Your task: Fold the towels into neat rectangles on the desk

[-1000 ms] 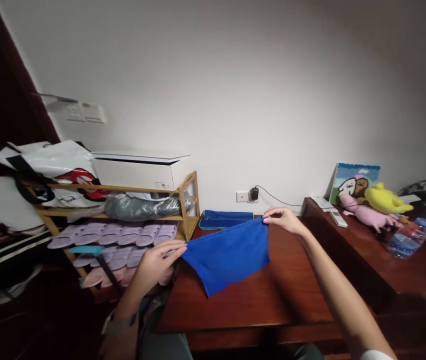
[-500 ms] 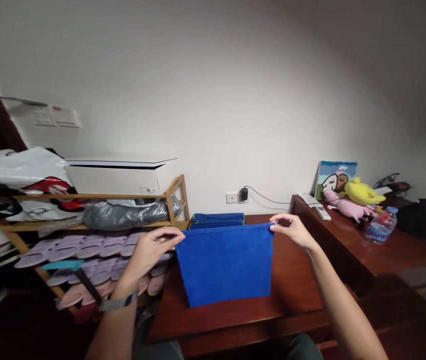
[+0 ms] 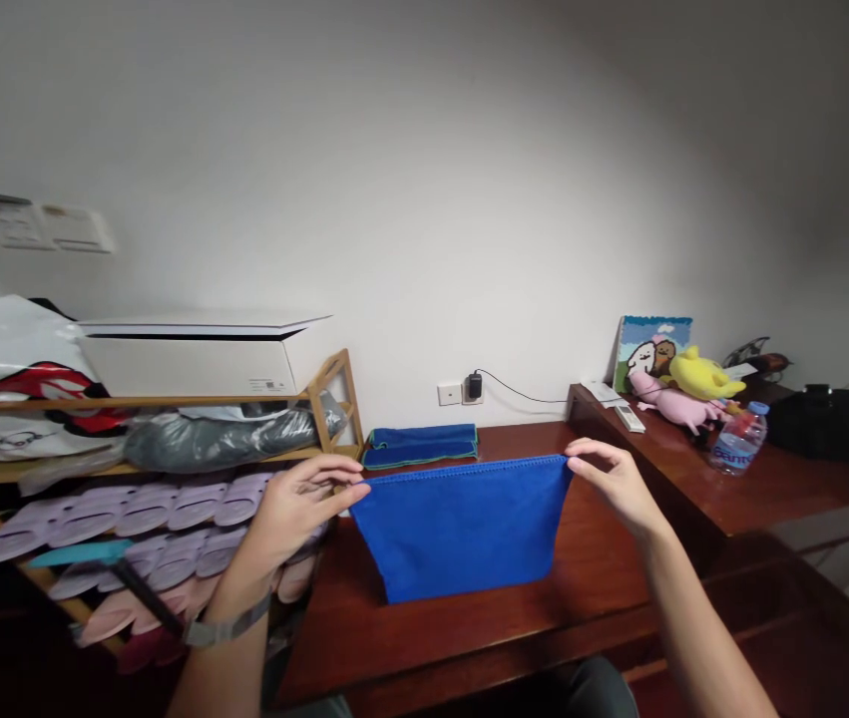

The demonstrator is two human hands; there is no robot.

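Stretched between my two hands is a blue cloth (image 3: 465, 534) with a stitched top edge. Its lower edge reaches down to the brown wooden table (image 3: 424, 653). My left hand (image 3: 311, 499) pinches the top left corner between thumb and fingertips. At the top right corner, my right hand (image 3: 611, 484) grips the cloth in the same way. Behind it lies a folded darker blue cloth (image 3: 420, 444) with green edging, partly covered by the held one.
To the left stands a wooden rack (image 3: 338, 394) with slippers (image 3: 196, 507), a white box (image 3: 192, 367) and a wrapped grey bundle (image 3: 221, 439). On the higher surface at right are a water bottle (image 3: 738, 439), plush toys (image 3: 700, 377) and a remote (image 3: 630, 419). A charger (image 3: 475, 384) sits in the wall socket.
Both hands have come slightly lower and farther apart, pulling the top edge wider. The cloth's top now sits lower, so more of the folded cloth behind shows. The view has shifted right.
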